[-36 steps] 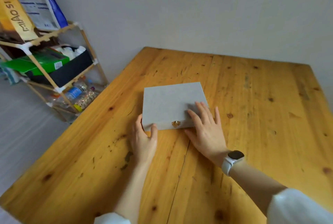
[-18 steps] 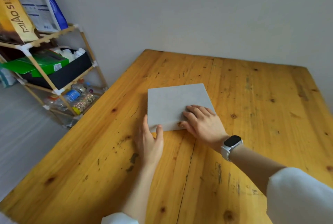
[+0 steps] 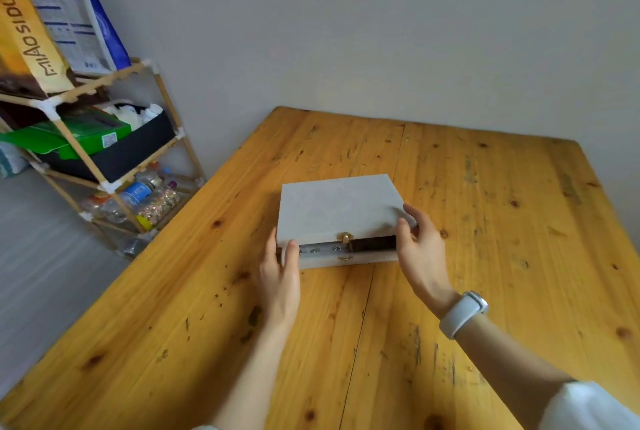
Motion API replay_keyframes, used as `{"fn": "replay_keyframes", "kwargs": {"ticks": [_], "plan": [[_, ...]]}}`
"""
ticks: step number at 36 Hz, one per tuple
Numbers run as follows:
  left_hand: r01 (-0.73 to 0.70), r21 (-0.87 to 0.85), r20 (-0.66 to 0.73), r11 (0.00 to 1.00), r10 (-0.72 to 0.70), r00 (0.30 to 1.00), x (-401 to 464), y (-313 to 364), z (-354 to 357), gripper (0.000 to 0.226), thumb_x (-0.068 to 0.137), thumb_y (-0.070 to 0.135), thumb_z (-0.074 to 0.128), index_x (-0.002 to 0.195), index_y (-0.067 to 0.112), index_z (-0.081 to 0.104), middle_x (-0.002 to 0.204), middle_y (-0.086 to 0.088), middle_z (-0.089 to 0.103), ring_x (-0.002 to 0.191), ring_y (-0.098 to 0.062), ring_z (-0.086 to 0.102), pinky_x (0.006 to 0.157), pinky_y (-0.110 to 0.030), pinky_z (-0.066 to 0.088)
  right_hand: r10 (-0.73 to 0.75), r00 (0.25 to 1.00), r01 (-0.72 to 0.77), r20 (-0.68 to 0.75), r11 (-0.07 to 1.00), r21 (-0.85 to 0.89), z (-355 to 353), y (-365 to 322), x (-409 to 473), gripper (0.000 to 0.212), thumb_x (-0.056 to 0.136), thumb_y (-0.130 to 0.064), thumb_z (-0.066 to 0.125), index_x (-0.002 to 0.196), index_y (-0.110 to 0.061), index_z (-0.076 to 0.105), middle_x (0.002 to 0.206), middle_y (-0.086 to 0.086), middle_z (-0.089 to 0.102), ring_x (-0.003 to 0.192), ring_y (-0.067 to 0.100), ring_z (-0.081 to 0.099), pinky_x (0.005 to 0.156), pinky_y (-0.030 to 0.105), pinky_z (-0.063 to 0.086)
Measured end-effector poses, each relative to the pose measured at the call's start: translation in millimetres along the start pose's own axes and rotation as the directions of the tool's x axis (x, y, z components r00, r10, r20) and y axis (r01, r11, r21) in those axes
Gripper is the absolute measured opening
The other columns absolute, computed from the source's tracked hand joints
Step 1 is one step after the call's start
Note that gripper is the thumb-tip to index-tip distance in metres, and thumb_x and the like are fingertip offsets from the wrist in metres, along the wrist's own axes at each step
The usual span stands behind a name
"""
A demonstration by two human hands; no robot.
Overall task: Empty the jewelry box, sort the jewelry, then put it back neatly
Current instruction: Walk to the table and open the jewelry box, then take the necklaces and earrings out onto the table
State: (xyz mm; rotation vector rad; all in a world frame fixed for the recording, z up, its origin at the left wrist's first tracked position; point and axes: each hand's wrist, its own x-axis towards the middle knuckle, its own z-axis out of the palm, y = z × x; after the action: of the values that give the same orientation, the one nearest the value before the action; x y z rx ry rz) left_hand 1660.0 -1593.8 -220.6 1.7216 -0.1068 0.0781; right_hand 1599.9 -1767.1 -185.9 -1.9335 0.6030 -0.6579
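A flat grey jewelry box (image 3: 337,211) with a gold clasp sits in the middle of the wooden table (image 3: 485,204). Its lid is raised a little at the front, showing a dark gap with small shiny jewelry (image 3: 313,250) on the left side. My left hand (image 3: 280,275) grips the box's front left corner, thumb on the base. My right hand (image 3: 420,253) holds the lid's front right corner, fingers on the edge. A white watch (image 3: 464,313) is on my right wrist.
A wooden rack (image 3: 104,152) stands left of the table, holding printed bags, a green box, a black bin and bottles. A plain wall runs behind the table's far edge.
My right hand moved from the clasp to the lid's right corner and the lid has lifted a crack. My left hand stayed at the front left corner.
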Motion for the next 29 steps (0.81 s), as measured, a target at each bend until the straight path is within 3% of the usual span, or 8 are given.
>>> {"fn": "replay_keyframes", "kwargs": {"ticks": [4, 7, 11, 16, 19, 22, 25, 29], "plan": [[-0.103, -0.188, -0.003, 0.977, 0.104, 0.995, 25, 29, 0, 0.036, 0.092, 0.026, 0.047, 0.126, 0.015, 0.053, 0.114, 0.014, 0.062, 0.103, 0.007, 0.056, 0.087, -0.013, 0.044, -0.073, 0.992, 0.085, -0.099, 0.989, 0.124, 1, -19, 20, 0.034, 0.096, -0.02, 0.04, 0.129, -0.017, 0.044, 0.11, -0.009, 0.049, 0.095, -0.004, 0.052, 0.073, 0.004, 0.036], [-0.13, -0.272, 0.012, 0.953, 0.139, 0.99, 56, 50, 7, 0.034, 0.097, 0.01, 0.04, 0.129, 0.021, 0.046, 0.119, 0.019, 0.053, 0.104, 0.018, 0.049, 0.085, -0.002, 0.035, -0.104, 0.985, 0.129, -0.139, 0.973, 0.189, 6, -34, 46, 0.038, 0.097, -0.019, 0.037, 0.135, -0.017, 0.038, 0.122, -0.008, 0.047, 0.11, 0.002, 0.045, 0.091, 0.016, 0.034], [-0.112, -0.268, 0.074, 0.957, 0.136, 0.988, 103, 58, 15, 0.044, 0.098, 0.007, 0.037, 0.14, 0.014, 0.033, 0.137, 0.009, 0.042, 0.127, 0.0, 0.037, 0.103, -0.016, 0.028, -0.147, 0.98, 0.169, -0.137, 0.972, 0.163, 18, -41, 87, 0.042, 0.095, -0.014, 0.038, 0.137, -0.015, 0.037, 0.134, 0.001, 0.049, 0.121, 0.012, 0.045, 0.104, 0.033, 0.036], [-0.068, -0.211, 0.184, 0.975, 0.108, 0.977, 157, 54, 30, 0.053, 0.097, 0.007, 0.038, 0.146, 0.017, 0.019, 0.151, 0.005, 0.023, 0.136, -0.004, 0.024, 0.115, -0.028, 0.018, -0.166, 0.985, 0.17, -0.04, 0.976, 0.138, 41, -38, 139, 0.056, 0.09, -0.012, 0.039, 0.144, -0.022, 0.025, 0.144, 0.004, 0.036, 0.131, 0.017, 0.037, 0.105, 0.05, 0.037], [-0.048, -0.193, 0.249, 0.98, 0.097, 0.964, 163, 53, 32, 0.056, 0.098, 0.01, 0.038, 0.147, 0.024, 0.013, 0.151, 0.009, 0.021, 0.135, -0.002, 0.024, 0.112, -0.023, 0.02, -0.151, 0.988, 0.144, 0.038, 0.981, 0.133, 44, -37, 145, 0.062, 0.09, -0.004, 0.037, 0.146, -0.021, 0.018, 0.146, 0.007, 0.027, 0.135, 0.018, 0.029, 0.113, 0.032, 0.023], [-0.039, -0.148, 0.295, 0.988, 0.082, 0.952, 162, 47, 32, 0.06, 0.098, 0.01, 0.038, 0.147, 0.029, 0.01, 0.147, 0.013, 0.027, 0.129, 0.002, 0.03, 0.103, -0.015, 0.026, -0.145, 0.982, 0.134, 0.122, 0.987, 0.092, 46, -33, 144, 0.065, 0.091, -0.001, 0.037, 0.147, -0.022, 0.013, 0.148, 0.004, 0.021, 0.134, 0.012, 0.022, 0.102, 0.011, 0.01], [-0.027, -0.116, 0.312, 0.993, 0.062, 0.948, 162, 41, 36, 0.065, 0.097, 0.007, 0.04, 0.146, 0.031, 0.004, 0.15, 0.008, 0.027, 0.132, -0.004, 0.031, 0.108, -0.023, 0.025, -0.113, 0.978, 0.101, 0.174, 0.992, 0.077, 51, -24, 145, 0.068, 0.092, -0.003, 0.039, 0.147, -0.024, 0.005, 0.15, 0.005, 0.018, 0.136, 0.015, 0.019, 0.1, 0.013, 0.008], [-0.048, -0.05, 0.286, 0.998, 0.06, 0.956, 154, 38, 36, 0.068, 0.095, 0.009, 0.044, 0.146, 0.035, 0.007, 0.145, 0.012, 0.035, 0.128, -0.003, 0.037, 0.106, -0.024, 0.027, -0.097, 0.978, 0.09, 0.185, 0.995, 0.043, 52, -16, 137, 0.072, 0.091, -0.009, 0.043, 0.145, -0.033, 0.003, 0.145, 0.009, 0.023, 0.133, 0.024, 0.025, 0.11, 0.032, 0.015]]}}
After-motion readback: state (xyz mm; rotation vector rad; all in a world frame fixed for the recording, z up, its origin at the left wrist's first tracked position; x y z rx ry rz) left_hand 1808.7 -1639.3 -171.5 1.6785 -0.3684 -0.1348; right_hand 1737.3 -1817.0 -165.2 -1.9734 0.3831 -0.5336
